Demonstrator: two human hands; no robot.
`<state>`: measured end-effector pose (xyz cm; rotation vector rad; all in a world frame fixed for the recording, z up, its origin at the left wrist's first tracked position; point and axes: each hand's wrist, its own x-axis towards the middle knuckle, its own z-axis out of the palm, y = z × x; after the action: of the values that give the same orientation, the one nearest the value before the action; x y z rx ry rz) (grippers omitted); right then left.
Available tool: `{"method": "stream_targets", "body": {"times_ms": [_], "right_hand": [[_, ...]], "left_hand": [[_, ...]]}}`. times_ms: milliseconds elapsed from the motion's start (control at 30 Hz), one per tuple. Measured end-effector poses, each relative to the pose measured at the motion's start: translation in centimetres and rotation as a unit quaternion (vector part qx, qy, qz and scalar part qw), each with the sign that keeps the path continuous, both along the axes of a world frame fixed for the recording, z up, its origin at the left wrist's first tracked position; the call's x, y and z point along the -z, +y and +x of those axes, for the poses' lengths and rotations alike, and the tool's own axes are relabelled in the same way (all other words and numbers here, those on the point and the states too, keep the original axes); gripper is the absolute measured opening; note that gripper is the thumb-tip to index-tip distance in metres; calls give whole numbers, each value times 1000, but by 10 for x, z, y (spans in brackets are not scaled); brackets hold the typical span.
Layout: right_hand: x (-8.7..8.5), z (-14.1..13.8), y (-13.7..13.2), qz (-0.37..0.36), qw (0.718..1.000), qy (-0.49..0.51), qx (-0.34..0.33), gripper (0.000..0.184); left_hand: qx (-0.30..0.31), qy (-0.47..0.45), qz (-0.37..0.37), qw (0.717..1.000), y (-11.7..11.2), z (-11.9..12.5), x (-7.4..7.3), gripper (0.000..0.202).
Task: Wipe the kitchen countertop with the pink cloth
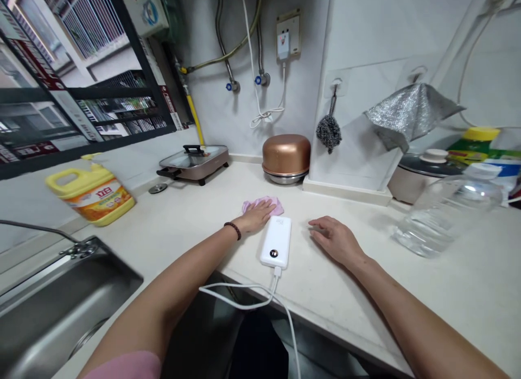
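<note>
My left hand (257, 215), with a dark beaded bracelet on the wrist, lies palm down on a crumpled pink cloth (277, 205). Its fingers are stretched over the cloth, pressing it to the counter. Just right of this hand lies a white power bank (277, 235) with a small round dark display. A white cable (278, 278) is plugged into its near end and loops over the counter's front edge. My right hand (334, 239) rests on the counter to the right of the power bank, fingers loosely bent and apart, holding nothing.
On the left are a steel sink (81, 314) and a yellow detergent jug (95, 191). Behind stand a lidded electric pan (195, 162) and a copper-coloured bowl (286, 153). At right are a clear plastic bottle (443, 216) and a lidded pot (411, 181). A scrubber (329, 132) hangs on the wall.
</note>
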<state>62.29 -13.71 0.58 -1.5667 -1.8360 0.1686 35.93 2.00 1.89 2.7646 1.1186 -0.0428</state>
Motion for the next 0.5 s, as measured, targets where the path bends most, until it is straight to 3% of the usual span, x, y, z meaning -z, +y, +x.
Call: {"method": "stream_targets", "body": {"times_ms": [133, 233, 367, 500], "right_hand": [[-1, 0, -2, 7, 1000, 5, 0, 24], [-2, -2, -4, 12, 1000, 7, 1, 23], [-2, -4, -6, 11, 1000, 9, -9, 24], [-2, -3, -6, 4, 1000, 6, -11, 25]], "left_hand": [[8, -1, -7, 1000, -23, -14, -1, 59], [7, -1, -11, 1000, -24, -19, 1, 59], [-23, 7, 5, 1000, 4, -16, 3, 60], [-112, 20, 24, 993, 50, -19, 1, 60]]}}
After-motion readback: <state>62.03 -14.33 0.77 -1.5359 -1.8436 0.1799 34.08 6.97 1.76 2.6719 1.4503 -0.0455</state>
